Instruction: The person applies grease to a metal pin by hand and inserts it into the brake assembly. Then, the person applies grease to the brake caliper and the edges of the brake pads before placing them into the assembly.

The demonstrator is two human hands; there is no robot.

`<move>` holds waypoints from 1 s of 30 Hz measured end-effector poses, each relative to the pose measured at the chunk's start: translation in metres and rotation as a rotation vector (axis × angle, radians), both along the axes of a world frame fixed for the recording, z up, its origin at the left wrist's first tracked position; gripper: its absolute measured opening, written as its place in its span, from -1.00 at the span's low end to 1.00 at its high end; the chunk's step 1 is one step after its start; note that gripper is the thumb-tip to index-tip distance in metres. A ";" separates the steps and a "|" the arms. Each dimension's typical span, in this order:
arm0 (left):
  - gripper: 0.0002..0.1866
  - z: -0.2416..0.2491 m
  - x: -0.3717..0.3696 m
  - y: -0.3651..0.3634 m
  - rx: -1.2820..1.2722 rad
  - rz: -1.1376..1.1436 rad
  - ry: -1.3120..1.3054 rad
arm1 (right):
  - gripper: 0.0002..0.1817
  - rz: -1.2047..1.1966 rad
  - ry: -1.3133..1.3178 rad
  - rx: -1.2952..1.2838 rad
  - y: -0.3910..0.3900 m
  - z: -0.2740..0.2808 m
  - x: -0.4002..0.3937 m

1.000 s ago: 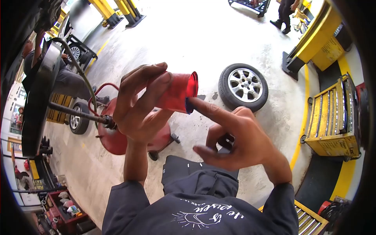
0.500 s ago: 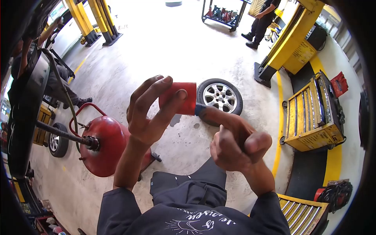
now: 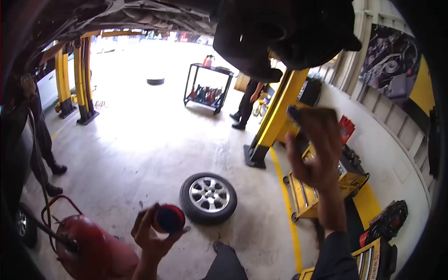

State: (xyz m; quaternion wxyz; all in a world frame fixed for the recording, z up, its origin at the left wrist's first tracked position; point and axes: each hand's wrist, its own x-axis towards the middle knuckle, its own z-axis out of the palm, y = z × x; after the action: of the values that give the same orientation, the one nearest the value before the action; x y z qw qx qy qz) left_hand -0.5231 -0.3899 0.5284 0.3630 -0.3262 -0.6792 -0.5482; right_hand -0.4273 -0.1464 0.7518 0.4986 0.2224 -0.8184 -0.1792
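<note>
My left hand (image 3: pixel 151 240) is wrapped around a small red tub (image 3: pixel 169 218), low in the view. The tub's round mouth faces me, and dark blue grease (image 3: pixel 171 219) shows inside it. Up to the right, my right hand (image 3: pixel 319 149) is raised with its fingers and thumb apart. A dark blue smear of grease (image 3: pixel 293 112) sits at the tip of its forefinger. Above that hand hangs a dark, rounded part (image 3: pixel 289 35) of the lifted vehicle's underside (image 3: pixel 126 16); hand and part look apart.
An alloy wheel (image 3: pixel 208 198) lies flat on the floor, with a red tank (image 3: pixel 91 247) at lower left. Yellow tool cabinets (image 3: pixel 303 191) and a lift post (image 3: pixel 273 126) stand right. A black cart (image 3: pixel 207 88) is farther back. Two other people stand nearby, partly hidden.
The view has tilted up, bringing the vehicle's underside into sight. My right forefinger has left the tub, and that hand has risen to the right. The left hand has moved down with the tub.
</note>
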 end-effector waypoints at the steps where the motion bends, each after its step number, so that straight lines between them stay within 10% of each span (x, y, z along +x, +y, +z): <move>1: -0.23 -0.002 0.002 0.001 -0.005 0.008 0.003 | -0.60 0.012 -0.021 -0.030 0.002 0.002 0.000; 10: -0.23 -0.046 -0.001 0.025 0.144 0.028 -0.130 | -0.53 -0.468 0.407 0.580 0.034 0.090 -0.032; 26: -0.29 -0.066 -0.015 0.061 0.336 0.045 -0.455 | -0.54 -0.650 0.293 0.775 0.049 0.101 -0.060; 30: -0.30 -0.076 -0.023 0.065 0.254 0.153 -0.351 | -0.53 -0.393 0.472 0.956 0.068 0.110 -0.078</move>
State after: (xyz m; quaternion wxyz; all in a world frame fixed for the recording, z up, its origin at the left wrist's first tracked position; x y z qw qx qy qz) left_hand -0.5459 -0.3245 0.4529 0.3180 -0.1247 -0.6802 -0.6486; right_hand -0.5054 -0.0784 0.8621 0.4693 0.2208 -0.5386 -0.6640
